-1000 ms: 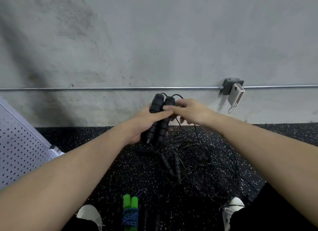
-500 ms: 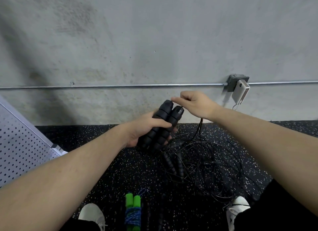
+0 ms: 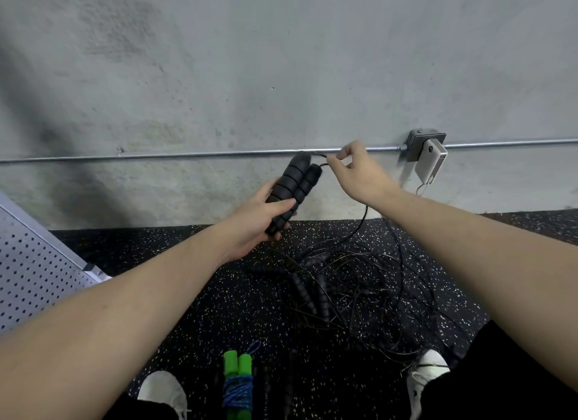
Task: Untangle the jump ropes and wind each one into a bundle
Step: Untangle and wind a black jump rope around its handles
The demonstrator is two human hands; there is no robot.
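My left hand [image 3: 255,217] grips two black ribbed jump-rope handles [image 3: 294,189] side by side, tilted up to the right. My right hand [image 3: 356,169] pinches the thin black cord [image 3: 362,222] right at the handles' top ends, and the cord hangs from under that hand down to the floor. On the speckled floor below lies a tangle of black cords [image 3: 359,288] with more black handles [image 3: 312,291] in it. A jump rope with green handles [image 3: 237,368] wound in blue cord lies near my feet.
A concrete wall with a metal conduit [image 3: 187,154] and a junction box with a white device [image 3: 430,159] stands ahead. A perforated metal panel [image 3: 34,263] leans at the left. My white shoes [image 3: 162,391] are at the bottom.
Both hands rose higher in front of the wall. The handles tilted further right, and my right hand moved up and right at the handle tops, drawing the cord up.
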